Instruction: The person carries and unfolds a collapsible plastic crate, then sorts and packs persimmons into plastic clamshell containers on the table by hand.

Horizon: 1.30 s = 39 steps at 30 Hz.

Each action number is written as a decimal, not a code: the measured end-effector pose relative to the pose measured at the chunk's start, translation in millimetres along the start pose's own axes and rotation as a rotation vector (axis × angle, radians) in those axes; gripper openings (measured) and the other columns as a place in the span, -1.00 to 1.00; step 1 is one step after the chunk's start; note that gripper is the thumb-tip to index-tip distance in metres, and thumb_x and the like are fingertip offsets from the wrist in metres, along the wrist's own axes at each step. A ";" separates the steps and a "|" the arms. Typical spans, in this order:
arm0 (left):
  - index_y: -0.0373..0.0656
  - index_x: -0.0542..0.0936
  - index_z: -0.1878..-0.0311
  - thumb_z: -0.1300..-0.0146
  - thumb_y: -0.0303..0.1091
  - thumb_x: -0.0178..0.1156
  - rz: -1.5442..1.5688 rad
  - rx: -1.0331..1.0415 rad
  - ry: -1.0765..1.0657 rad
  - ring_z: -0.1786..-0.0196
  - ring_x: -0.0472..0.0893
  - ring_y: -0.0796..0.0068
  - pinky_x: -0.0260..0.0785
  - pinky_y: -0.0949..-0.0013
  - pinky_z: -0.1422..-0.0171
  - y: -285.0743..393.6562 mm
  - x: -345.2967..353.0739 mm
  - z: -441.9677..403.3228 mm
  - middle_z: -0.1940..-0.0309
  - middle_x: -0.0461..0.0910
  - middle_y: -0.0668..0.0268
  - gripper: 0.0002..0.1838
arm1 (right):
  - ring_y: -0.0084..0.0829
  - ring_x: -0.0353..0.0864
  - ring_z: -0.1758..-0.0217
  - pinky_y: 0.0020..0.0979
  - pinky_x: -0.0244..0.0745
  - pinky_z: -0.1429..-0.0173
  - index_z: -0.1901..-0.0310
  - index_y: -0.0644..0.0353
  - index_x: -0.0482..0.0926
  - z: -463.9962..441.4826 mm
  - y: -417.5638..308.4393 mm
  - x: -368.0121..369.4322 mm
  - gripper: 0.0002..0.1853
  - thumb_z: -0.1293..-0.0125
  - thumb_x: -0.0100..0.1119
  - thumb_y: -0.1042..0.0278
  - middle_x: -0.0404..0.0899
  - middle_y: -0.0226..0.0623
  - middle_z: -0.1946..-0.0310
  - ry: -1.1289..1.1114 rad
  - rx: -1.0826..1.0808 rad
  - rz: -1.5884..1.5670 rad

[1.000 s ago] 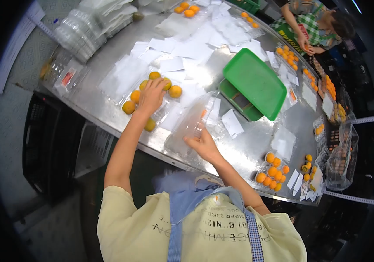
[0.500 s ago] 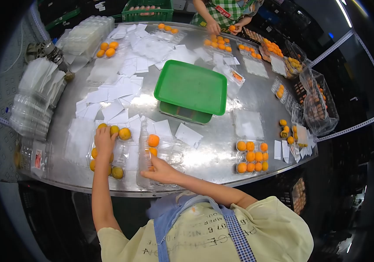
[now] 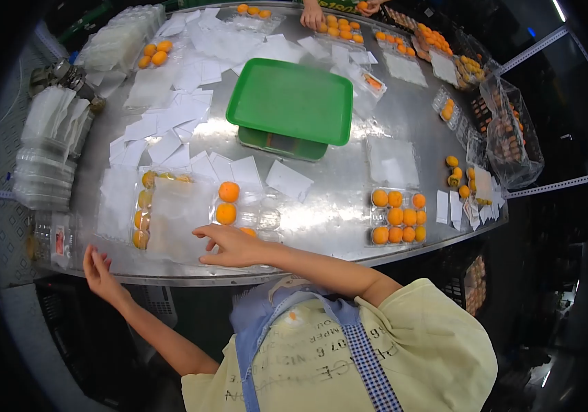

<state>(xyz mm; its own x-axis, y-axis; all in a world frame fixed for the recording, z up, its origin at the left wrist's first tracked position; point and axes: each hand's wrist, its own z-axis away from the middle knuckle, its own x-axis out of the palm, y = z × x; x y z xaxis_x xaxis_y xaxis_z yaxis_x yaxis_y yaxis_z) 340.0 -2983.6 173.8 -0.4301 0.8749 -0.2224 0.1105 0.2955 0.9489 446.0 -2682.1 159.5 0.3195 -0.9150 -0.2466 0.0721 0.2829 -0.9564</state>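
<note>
My left hand (image 3: 104,276) hovers at the table's front left edge, fingers apart and holding nothing. My right hand (image 3: 229,246) is palm down with fingers spread, just right of a clear plastic fruit box. A whitish flat cover (image 3: 183,218) lies over most of that box. Yellow-orange round fruit (image 3: 141,220) shows along its left side and back edge. Beyond my right hand, a clear tray (image 3: 266,218) holds a few orange fruits (image 3: 226,213), one partly hidden by the hand.
A green tray (image 3: 290,99) rests mid-table on a green base. White cards (image 3: 163,147) lie scattered to the left, near stacked clear boxes (image 3: 50,151). A filled fruit tray (image 3: 396,218) sits on the right. Across the table, another person's hand (image 3: 312,15) touches fruit.
The upright clear lid by my right hand has come down leftward over the fruit box. My left hand has left the fruit and moved to the front left. The view has tilted down.
</note>
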 end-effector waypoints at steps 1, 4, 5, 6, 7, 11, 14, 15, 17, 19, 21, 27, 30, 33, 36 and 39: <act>-0.24 0.56 -0.04 -0.36 -0.36 0.09 -0.009 0.044 0.056 0.17 0.54 0.58 0.38 0.55 0.12 6.9 -8.2 14.0 0.12 0.59 0.31 -0.74 | -0.29 0.61 0.11 -0.35 0.51 0.00 -0.18 0.32 0.34 10.7 5.9 -4.7 -0.34 -0.15 0.25 0.06 0.48 -0.03 -0.06 0.012 0.004 -0.027; -0.27 0.60 0.08 -0.33 -0.45 0.11 -0.002 0.112 0.057 0.27 0.48 0.66 0.34 0.60 0.19 32.4 -4.1 64.5 0.24 0.57 0.38 -0.82 | -0.31 0.64 0.18 -0.35 0.53 0.05 -0.03 0.29 0.47 51.1 36.4 -19.1 -0.55 -0.18 0.22 0.18 0.59 -0.10 0.13 0.065 0.009 -0.064; -0.28 0.61 0.09 -0.31 -0.48 0.11 0.002 0.109 -0.002 0.29 0.47 0.66 0.33 0.61 0.20 32.6 3.1 80.9 0.25 0.56 0.39 -0.83 | -0.32 0.64 0.19 -0.34 0.53 0.06 -0.02 0.30 0.49 67.7 50.5 -24.7 -0.56 -0.19 0.22 0.19 0.60 -0.10 0.16 0.084 0.015 -0.067; -0.28 0.61 0.10 -0.30 -0.51 0.12 0.008 0.105 -0.061 0.30 0.46 0.67 0.31 0.62 0.21 32.5 12.1 97.7 0.26 0.55 0.40 -0.84 | -0.32 0.64 0.19 -0.34 0.54 0.07 -0.01 0.30 0.50 83.7 60.7 -30.5 -0.58 -0.20 0.21 0.20 0.61 -0.10 0.19 0.105 0.022 -0.069; -0.30 0.62 0.12 -0.27 -0.57 0.13 0.029 0.120 -0.148 0.31 0.45 0.67 0.31 0.62 0.22 35.7 26.8 114.6 0.27 0.55 0.38 -0.84 | -0.33 0.64 0.19 -0.34 0.54 0.07 0.00 0.30 0.50 99.8 66.2 -37.0 -0.60 -0.21 0.20 0.22 0.61 -0.11 0.19 0.128 0.055 -0.094; -0.35 0.63 0.19 -0.15 -0.72 0.17 0.175 0.084 -0.452 0.27 0.48 0.63 0.33 0.60 0.20 55.4 109.8 196.6 0.27 0.55 0.32 -0.82 | -0.38 0.61 0.12 -0.39 0.52 0.02 -0.05 0.27 0.50 172.3 79.8 -73.2 -0.63 -0.26 0.17 0.29 0.61 -0.16 0.15 0.174 0.172 -0.125; -0.33 0.65 0.24 -0.08 -0.73 0.23 0.219 0.201 -0.652 0.24 0.51 0.59 0.35 0.59 0.20 91.5 171.1 261.5 0.29 0.56 0.30 -0.82 | -0.43 0.59 0.09 -0.42 0.50 0.01 -0.08 0.25 0.49 234.9 97.0 -104.3 -0.63 -0.28 0.16 0.30 0.61 -0.20 0.10 0.283 0.206 -0.110; -0.31 0.66 0.25 -0.06 -0.71 0.25 0.220 0.167 -0.713 0.25 0.52 0.58 0.35 0.59 0.21 99.8 186.1 283.8 0.31 0.56 0.30 -0.82 | -0.44 0.60 0.09 -0.42 0.50 0.01 -0.08 0.25 0.50 259.8 104.5 -116.1 -0.64 -0.28 0.16 0.31 0.61 -0.22 0.10 0.342 0.216 -0.120; -0.27 0.68 0.26 -0.05 -0.69 0.28 0.236 0.095 -0.830 0.27 0.52 0.59 0.36 0.58 0.22 113.6 214.9 324.9 0.34 0.57 0.30 -0.82 | -0.44 0.61 0.15 -0.44 0.51 0.05 -0.02 0.28 0.51 310.0 110.6 -145.1 -0.67 -0.26 0.16 0.32 0.62 -0.22 0.17 0.489 0.249 -0.094; -0.24 0.70 0.28 -0.04 -0.63 0.31 0.230 0.029 -0.917 0.30 0.52 0.61 0.35 0.59 0.23 118.7 241.2 362.3 0.34 0.58 0.32 -0.85 | -0.45 0.62 0.21 -0.45 0.51 0.09 0.03 0.31 0.54 358.7 125.9 -172.1 -0.71 -0.26 0.15 0.35 0.64 -0.21 0.24 0.661 0.301 -0.031; -0.22 0.65 0.15 -0.08 -0.58 0.29 0.123 -0.033 -1.021 0.31 0.50 0.61 0.37 0.58 0.23 116.1 263.9 394.0 0.25 0.57 0.30 -0.77 | -0.47 0.62 0.24 -0.46 0.51 0.12 0.04 0.30 0.55 406.1 161.4 -192.1 -0.72 -0.25 0.16 0.37 0.64 -0.23 0.28 0.837 0.331 0.020; -0.20 0.51 -0.12 -0.19 -0.34 0.25 -0.122 -0.287 -1.092 0.37 0.51 0.56 0.42 0.47 0.23 65.4 316.7 473.1 0.22 0.56 0.26 -0.59 | -0.40 0.60 0.26 -0.45 0.51 0.23 0.01 0.24 0.54 474.7 202.2 -250.5 -0.69 -0.20 0.23 0.39 0.59 -0.22 0.24 0.978 0.388 0.200; -0.24 0.53 -0.09 -0.24 -0.33 0.21 -0.193 -0.217 -1.057 0.40 0.56 0.51 0.44 0.43 0.24 49.2 328.5 493.1 0.34 0.60 0.24 -0.63 | -0.25 0.55 0.07 -0.34 0.50 0.07 -0.07 0.19 0.49 472.3 202.5 -275.4 -0.59 -0.17 0.25 0.35 0.49 -0.17 0.04 0.904 0.378 0.304; -0.23 0.56 -0.05 -0.25 -0.37 0.19 -0.276 -0.217 -0.994 0.38 0.58 0.55 0.43 0.46 0.26 58.6 330.2 501.4 0.43 0.61 0.27 -0.69 | -0.13 0.44 -0.10 -0.25 0.40 -0.14 -0.12 0.14 0.46 457.2 208.2 -295.8 -0.52 -0.13 0.25 0.33 0.41 -0.15 -0.07 0.827 0.357 0.373; -0.23 0.56 -0.05 -0.25 -0.41 0.19 -0.217 -0.327 -1.016 0.40 0.57 0.58 0.42 0.49 0.28 71.3 329.3 513.9 0.41 0.61 0.28 -0.70 | -0.28 0.54 0.05 -0.35 0.51 0.02 -0.14 0.16 0.45 444.3 219.0 -314.0 -0.48 -0.10 0.32 0.37 0.43 -0.21 -0.06 0.717 0.320 0.618; -0.23 0.54 -0.05 -0.25 -0.42 0.18 -0.181 -0.387 -1.012 0.43 0.55 0.58 0.41 0.49 0.31 71.5 329.6 520.0 0.43 0.60 0.30 -0.70 | -0.14 0.45 -0.08 -0.25 0.42 -0.11 -0.03 0.16 0.49 440.6 216.0 -329.8 -0.54 -0.04 0.31 0.35 0.46 -0.19 -0.01 0.646 0.373 0.621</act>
<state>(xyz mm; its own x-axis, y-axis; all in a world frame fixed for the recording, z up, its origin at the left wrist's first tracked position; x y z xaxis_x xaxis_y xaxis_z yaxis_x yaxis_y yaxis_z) 672.1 -2474.6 52.0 0.5420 0.7931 -0.2781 -0.2446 0.4654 0.8506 772.5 -2192.5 103.1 -0.1704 -0.5217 -0.8359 0.3964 0.7403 -0.5429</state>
